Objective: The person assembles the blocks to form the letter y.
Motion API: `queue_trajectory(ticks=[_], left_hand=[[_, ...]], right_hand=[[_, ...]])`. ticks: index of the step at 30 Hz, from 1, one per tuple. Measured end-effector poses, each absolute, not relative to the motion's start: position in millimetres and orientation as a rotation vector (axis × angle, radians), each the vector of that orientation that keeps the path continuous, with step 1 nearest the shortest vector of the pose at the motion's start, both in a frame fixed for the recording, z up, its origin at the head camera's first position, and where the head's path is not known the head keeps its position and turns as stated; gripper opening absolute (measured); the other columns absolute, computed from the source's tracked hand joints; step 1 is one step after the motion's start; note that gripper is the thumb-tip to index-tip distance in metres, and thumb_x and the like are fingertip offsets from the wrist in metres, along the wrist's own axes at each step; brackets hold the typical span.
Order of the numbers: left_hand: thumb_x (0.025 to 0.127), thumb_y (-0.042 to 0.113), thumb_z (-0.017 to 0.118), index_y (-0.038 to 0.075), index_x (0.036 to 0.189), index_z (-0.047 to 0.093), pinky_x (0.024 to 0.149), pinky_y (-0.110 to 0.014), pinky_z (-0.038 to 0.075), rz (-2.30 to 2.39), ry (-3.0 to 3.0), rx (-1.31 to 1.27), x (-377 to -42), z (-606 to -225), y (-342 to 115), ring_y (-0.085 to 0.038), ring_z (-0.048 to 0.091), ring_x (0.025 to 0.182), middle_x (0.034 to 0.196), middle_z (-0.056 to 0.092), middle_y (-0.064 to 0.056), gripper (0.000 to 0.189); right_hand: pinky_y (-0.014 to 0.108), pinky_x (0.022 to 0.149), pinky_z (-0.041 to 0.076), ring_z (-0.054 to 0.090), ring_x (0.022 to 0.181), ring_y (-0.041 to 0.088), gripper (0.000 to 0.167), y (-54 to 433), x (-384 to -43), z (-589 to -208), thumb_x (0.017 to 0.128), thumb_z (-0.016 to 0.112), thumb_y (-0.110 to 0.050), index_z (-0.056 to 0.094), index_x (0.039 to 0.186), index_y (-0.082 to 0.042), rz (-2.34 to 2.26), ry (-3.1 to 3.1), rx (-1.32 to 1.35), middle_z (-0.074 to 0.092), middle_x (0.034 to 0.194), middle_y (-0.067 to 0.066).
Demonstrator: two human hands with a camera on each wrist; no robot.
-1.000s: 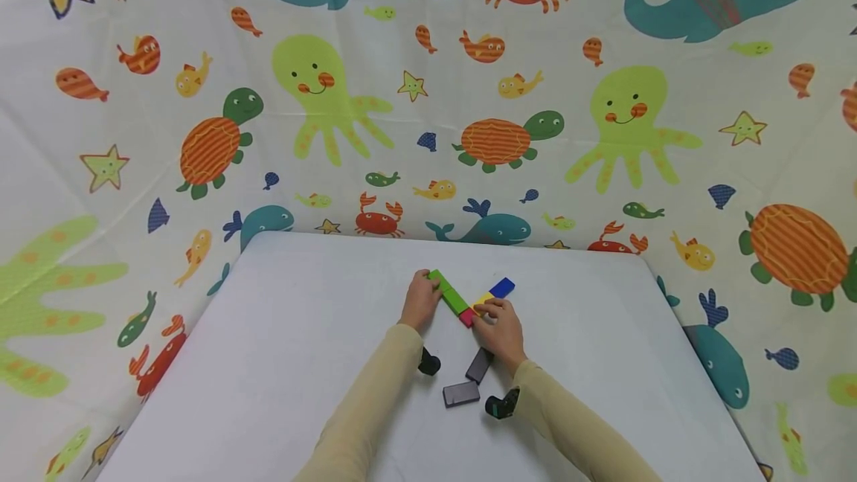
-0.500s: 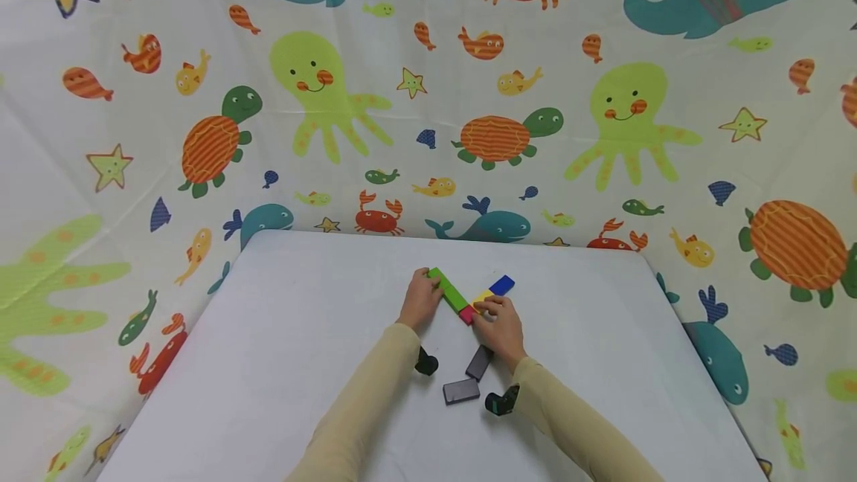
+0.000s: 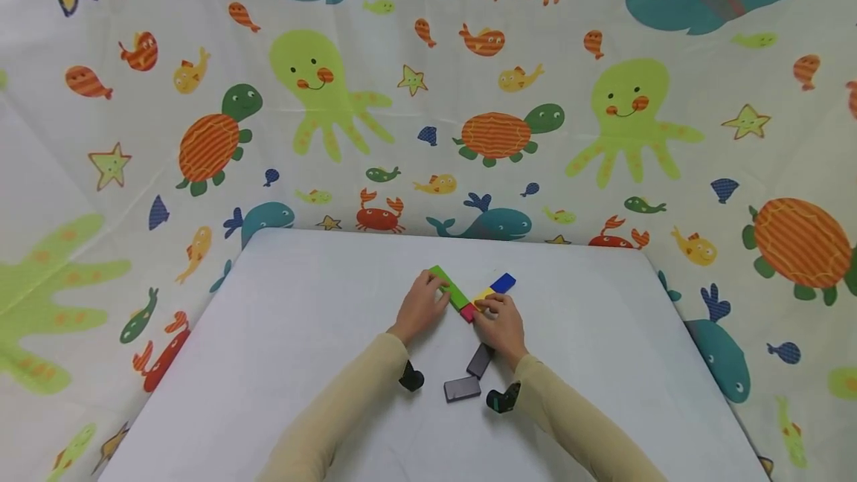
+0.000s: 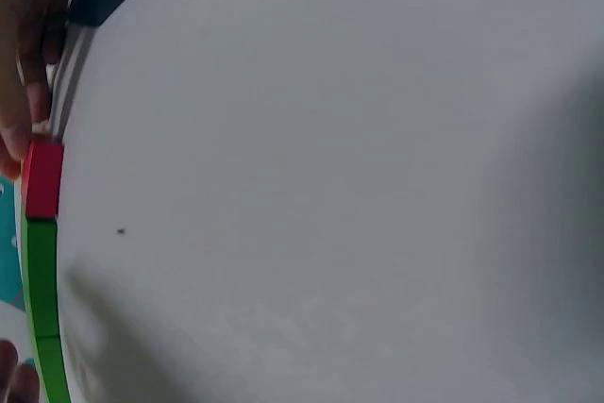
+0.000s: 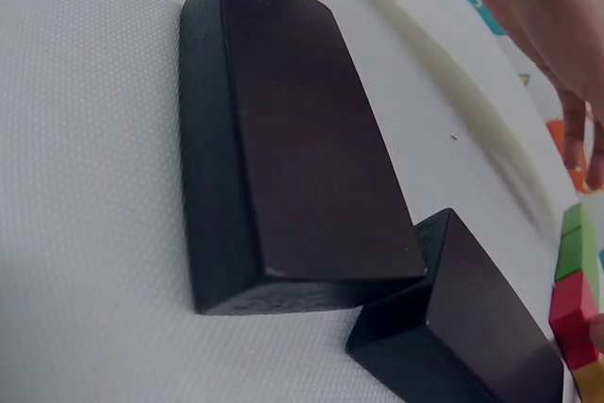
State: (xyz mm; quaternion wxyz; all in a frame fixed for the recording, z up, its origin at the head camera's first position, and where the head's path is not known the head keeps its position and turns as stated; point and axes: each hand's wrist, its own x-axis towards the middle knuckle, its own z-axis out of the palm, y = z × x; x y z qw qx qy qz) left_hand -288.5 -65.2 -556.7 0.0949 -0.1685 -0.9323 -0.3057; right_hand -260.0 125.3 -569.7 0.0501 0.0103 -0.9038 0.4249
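Observation:
My left hand (image 3: 422, 304) is at the far end of a row of two green blocks (image 3: 449, 288), its loosely bent fingers right over and beside them. In the right wrist view those fingers (image 5: 573, 143) show just above the green end. A red block (image 4: 43, 181) continues the row at its near end. From there a yellow block (image 3: 483, 294) and a blue block (image 3: 503, 283) run off to the back right, making a V. My right hand (image 3: 502, 324) pinches the yellow block near the corner, its thumb close beside the red one; its fingers partly cover the yellow.
Two dark blocks lie nearer me on the white table (image 3: 268, 363): one (image 3: 480, 360) just below the right hand, the other (image 3: 462, 389) meeting it at a corner. Small black wrist cameras hang under both sleeves. A sea-animal cloth (image 3: 402, 125) hangs behind the table.
My left hand has shifted slightly, its wrist and forearm swinging left and its thumb moving out along the green blocks. The right hand and the blocks stay in place.

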Motion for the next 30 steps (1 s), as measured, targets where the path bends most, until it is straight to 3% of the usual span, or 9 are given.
queue_trajectory(ticks=[5, 10, 21, 30], left_hand=[[0.091, 0.018, 0.071, 0.009, 0.106, 0.069, 0.082, -0.024, 0.049, -0.915, -2.732, -1.123, -262.2, -553.8, -61.2, -0.013, 0.058, 0.094, 0.104, 0.061, -0.002, 0.018], [0.091, 0.02, 0.071, 0.012, 0.107, 0.072, 0.092, -0.019, 0.045, -0.949, -2.664, -1.527, -240.4, -561.2, -54.4, -0.01, 0.058, 0.106, 0.114, 0.064, -0.002, 0.019], [0.09, 0.028, 0.072, 0.015, 0.122, 0.067, 0.104, -0.026, 0.04, -0.839, -2.826, -1.538, -227.4, -558.5, -47.7, -0.015, 0.049, 0.128, 0.14, 0.052, -0.005, 0.035], [0.089, 0.035, 0.072, 0.017, 0.121, 0.069, 0.105, -0.025, 0.037, -0.815, -2.794, -1.654, -227.1, -563.4, -49.9, -0.014, 0.049, 0.125, 0.137, 0.053, -0.004, 0.037]], right_hand=[[0.047, 0.092, 0.046, 0.057, 0.11, 0.032, 0.027, 126.2, -260.1, -567.5, 0.085, 0.076, -0.019, 0.075, 0.107, -0.004, 1.267, -2.74, 0.056, 0.057, 0.121, 0.015], [0.048, 0.092, 0.046, 0.056, 0.111, 0.032, 0.027, 126.2, -260.2, -568.5, 0.085, 0.075, -0.019, 0.075, 0.107, -0.004, 1.242, -2.735, 0.077, 0.057, 0.121, 0.015], [0.048, 0.093, 0.045, 0.056, 0.112, 0.031, 0.027, 127.1, -259.9, -569.2, 0.084, 0.075, -0.019, 0.074, 0.108, -0.005, 1.288, -2.732, 0.066, 0.056, 0.123, 0.015], [0.049, 0.096, 0.043, 0.053, 0.116, 0.032, 0.028, 127.0, -257.8, -566.7, 0.085, 0.074, -0.02, 0.074, 0.109, -0.005, 1.299, -2.747, 0.061, 0.055, 0.124, 0.014]])
